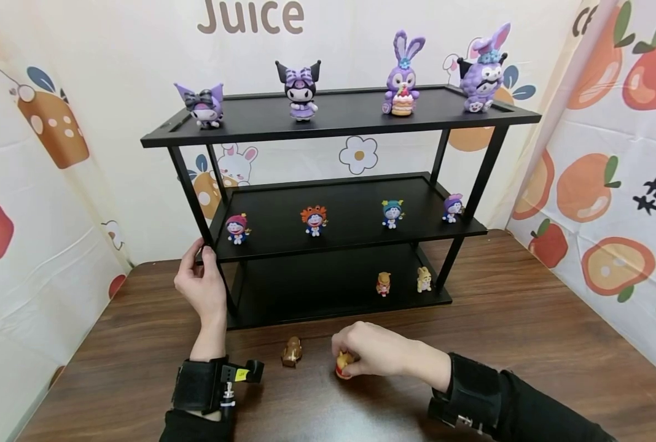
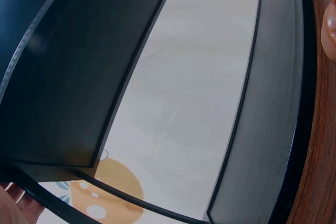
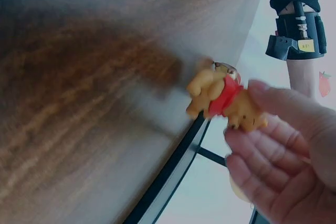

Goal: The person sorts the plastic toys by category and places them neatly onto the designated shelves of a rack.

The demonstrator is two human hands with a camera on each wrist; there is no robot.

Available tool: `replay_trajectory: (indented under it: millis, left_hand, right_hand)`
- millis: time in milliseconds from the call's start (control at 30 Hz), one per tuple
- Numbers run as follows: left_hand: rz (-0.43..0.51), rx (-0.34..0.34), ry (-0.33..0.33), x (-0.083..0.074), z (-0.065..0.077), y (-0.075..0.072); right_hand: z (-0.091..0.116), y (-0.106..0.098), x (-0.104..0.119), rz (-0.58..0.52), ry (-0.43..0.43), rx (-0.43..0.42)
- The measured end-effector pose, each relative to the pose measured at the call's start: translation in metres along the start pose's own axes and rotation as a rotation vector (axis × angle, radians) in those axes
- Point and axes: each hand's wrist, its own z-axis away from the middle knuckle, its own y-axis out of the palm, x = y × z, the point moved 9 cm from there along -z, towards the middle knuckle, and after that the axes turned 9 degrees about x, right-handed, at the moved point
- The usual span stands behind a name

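Note:
My right hand (image 1: 374,347) pinches a small yellow bear figurine (image 3: 227,97) in a red shirt by its head, between thumb and fingers. In the head view this bear is low over the wooden table, partly covered by the fingers. To its left a shiny brown figurine (image 1: 292,352) lies on the table. With its thumb and fingers, my left hand (image 1: 202,285) grips the black three-tier shelf (image 1: 306,310) at the left end of the middle tier, by the post. The left wrist view shows only some of those fingers (image 2: 23,205) at its lower left corner.
Two small figurines, an orange one (image 1: 383,283) and a yellow one (image 1: 424,279), stand on the bottom tier's right side. Several blue-faced figurines line the middle tier. Larger purple figures, including a rabbit with a cake (image 1: 402,83), stand on top. Printed cloth (image 1: 599,202) hangs behind and beside the table.

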Motion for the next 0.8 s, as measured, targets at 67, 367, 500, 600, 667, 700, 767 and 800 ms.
replay_trajectory:
  millis: [67,367,500,600,667,700,767,800]
  left_hand:
    - [0.000,0.001,-0.001,0.000,0.000,0.000]
    - [0.004,0.001,-0.003,0.001,0.001,-0.001]
    - [-0.001,-0.003,-0.001,0.001,0.001,-0.001]
    - [-0.006,-0.003,-0.002,0.001,0.000,0.000]
    - [-0.004,-0.001,-0.003,0.002,0.000,0.000]
    - [-0.003,0.001,-0.004,0.002,0.000,0.000]
    - [-0.004,0.006,-0.006,0.003,-0.001,0.000]
    - [-0.004,0.008,-0.008,0.003,-0.001,0.000]
  right_hand:
    - [0.001,0.000,-0.005,-0.007,0.048,-0.024]
    - [0.001,0.004,-0.011,0.044,0.097,-0.064]
    - [0.002,0.007,-0.011,0.081,0.095,-0.044]
    - [0.002,0.009,-0.011,0.071,0.059,0.009]
    - [0.003,0.010,-0.009,0.065,0.002,0.057]
    - [0.003,0.011,-0.007,0.063,-0.030,0.080]
    - [0.003,0.013,-0.004,0.053,-0.095,0.120]
    - [0.003,0.014,-0.002,0.045,-0.124,0.135]
